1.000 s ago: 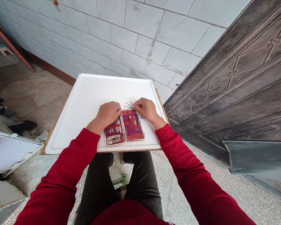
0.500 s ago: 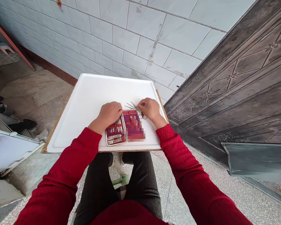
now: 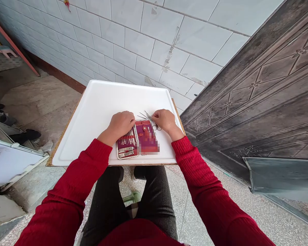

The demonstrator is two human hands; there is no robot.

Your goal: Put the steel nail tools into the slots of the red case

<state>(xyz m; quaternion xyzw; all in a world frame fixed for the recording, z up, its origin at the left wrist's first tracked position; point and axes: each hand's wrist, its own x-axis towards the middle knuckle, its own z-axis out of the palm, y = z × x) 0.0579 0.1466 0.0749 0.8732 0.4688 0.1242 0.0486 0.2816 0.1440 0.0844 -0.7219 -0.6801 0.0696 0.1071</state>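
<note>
An open manicure case [image 3: 140, 148] lies on the white tabletop [image 3: 113, 97], with red and purple lining. Slim metal tools [image 3: 127, 139] are strapped in its left half, above nail clippers [image 3: 125, 152]. My left hand [image 3: 122, 125] is closed over the case's upper left part, fingertips at its top edge near the fold. Past the right half, my right hand [image 3: 165, 120] pinches a thin metal tool [image 3: 148, 116], whose kind is hidden by the fingers. Beside and beneath that hand lie other slender tools and scissors, whose finger loops [image 3: 157, 127] show. Part of the case is pixelated.
A tiled wall [image 3: 133, 41] stands beyond the table, and a dark patterned metal door [image 3: 259, 89] is close on the right. To the left is a low shelf [image 3: 17, 157] with clutter. My legs [image 3: 100, 201] are under the table's near edge.
The view has shifted very slightly. Both hands keep nearly the same place and grip, and the case has not visibly moved on the table.
</note>
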